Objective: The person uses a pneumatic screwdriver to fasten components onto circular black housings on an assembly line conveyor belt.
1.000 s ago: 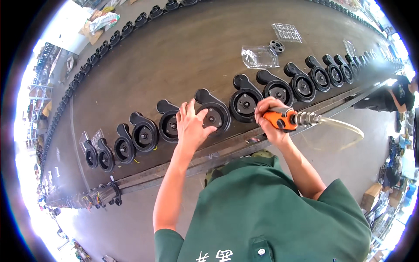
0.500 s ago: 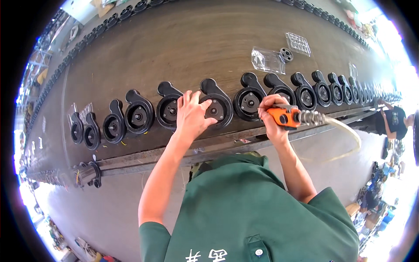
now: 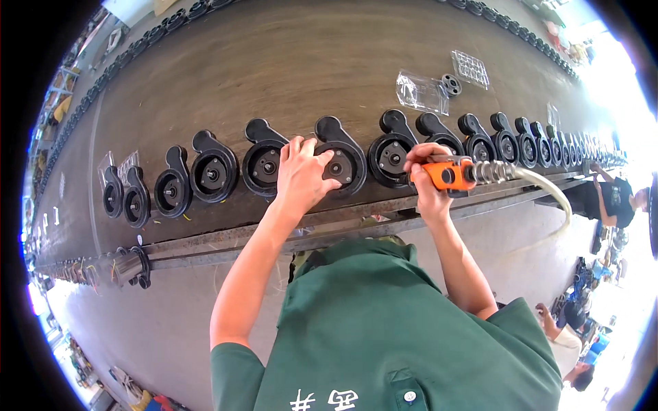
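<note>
My left hand [image 3: 302, 172] rests on a black round housing [image 3: 349, 161] with a rounded arm. Thumb and forefinger press on its inner disc, and the other fingers lie over its left rim. Screws and a centre post show on the disc. In my right hand [image 3: 430, 183] is an orange air-powered tool [image 3: 449, 173], its ribbed silver fitting leading to a pale hose [image 3: 550, 190]. The hand's fingers wrap round the tool's left end. Just behind that hand stand another black housing [image 3: 391, 159] and its neighbour. The tool's tip is hidden.
More such housings [image 3: 214, 175] run in a curved row along the dark belt [image 3: 274, 61]. Farther back lie a clear plastic bag [image 3: 419, 92], a small black wheel [image 3: 450, 85] and a clear tray [image 3: 470, 69]. A metal rail [image 3: 205, 246] edges the belt. Other people [image 3: 620, 198] are at right.
My right hand and the orange tool have shifted slightly right. My left hand stays on the same housing. The left part of the row appears farther left, and another person shows at lower right.
</note>
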Available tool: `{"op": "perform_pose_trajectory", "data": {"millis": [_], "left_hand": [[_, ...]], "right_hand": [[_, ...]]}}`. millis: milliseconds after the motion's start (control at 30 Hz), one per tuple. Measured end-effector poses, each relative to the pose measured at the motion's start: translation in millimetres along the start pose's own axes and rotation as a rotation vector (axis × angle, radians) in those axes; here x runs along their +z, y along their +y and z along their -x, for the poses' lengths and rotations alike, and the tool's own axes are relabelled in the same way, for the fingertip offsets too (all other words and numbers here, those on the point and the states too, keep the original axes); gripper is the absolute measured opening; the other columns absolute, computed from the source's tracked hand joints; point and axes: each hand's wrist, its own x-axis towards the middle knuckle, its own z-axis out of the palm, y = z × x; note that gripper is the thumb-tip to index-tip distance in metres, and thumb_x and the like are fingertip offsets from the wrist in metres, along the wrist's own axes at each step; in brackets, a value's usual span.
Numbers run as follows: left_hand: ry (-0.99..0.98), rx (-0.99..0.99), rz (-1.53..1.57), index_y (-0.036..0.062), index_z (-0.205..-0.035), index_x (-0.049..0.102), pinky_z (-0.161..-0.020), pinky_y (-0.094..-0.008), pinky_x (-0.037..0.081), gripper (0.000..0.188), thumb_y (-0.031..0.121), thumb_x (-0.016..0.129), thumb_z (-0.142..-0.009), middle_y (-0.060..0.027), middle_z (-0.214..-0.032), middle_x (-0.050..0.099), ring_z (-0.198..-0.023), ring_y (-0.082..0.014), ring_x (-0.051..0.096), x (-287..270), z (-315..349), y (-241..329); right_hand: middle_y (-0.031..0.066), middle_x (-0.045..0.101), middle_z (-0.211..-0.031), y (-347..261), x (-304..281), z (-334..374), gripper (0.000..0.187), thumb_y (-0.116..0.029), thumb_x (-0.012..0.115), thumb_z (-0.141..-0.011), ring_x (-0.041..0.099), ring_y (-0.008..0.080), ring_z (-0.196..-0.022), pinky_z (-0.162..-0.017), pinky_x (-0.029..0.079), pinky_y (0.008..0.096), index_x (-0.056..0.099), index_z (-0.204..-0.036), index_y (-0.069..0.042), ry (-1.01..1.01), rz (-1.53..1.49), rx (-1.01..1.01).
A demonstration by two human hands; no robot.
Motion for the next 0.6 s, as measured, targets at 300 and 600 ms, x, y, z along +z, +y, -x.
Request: {"op": "perform_pose_trajectory", "data": {"millis": [300, 600], "left_hand": [[-0.070, -0.014, -0.147, 0.0182, -0.124, 0.076, -0.107, -0.0461, 0.037, 0.062, 0.040, 0.089, -0.067, -0.0089, -0.117, 0.068, -0.121, -0.0306, 0.056, -7, -6, 8], [-0.147, -0.014, -0.234, 0.0246, -0.125, 0.076, -0.101, -0.0457, 0.040, 0.060, 0.043, 0.088, -0.069, -0.0064, -0.109, 0.070, -0.112, -0.0283, 0.060, -13, -13, 12]], "right_hand": [[0.0090, 0.060, -0.083, 7, -8, -7, 0.026, 0.001, 0.057, -0.088, 0.058, 0.0173, -0.076, -0.075, 0.052, 0.0341, 0.051, -0.114, 0.001, -0.089, -0.059, 0.111], [0.0064, 0.058, -0.079, 18, 66, -27, 0.019, 0.002, 0.059, -0.093, 0.057, 0.0159, -0.070, -0.069, 0.050, 0.0349, 0.052, -0.111, 0.001, -0.049, -0.331, 0.112]]}}
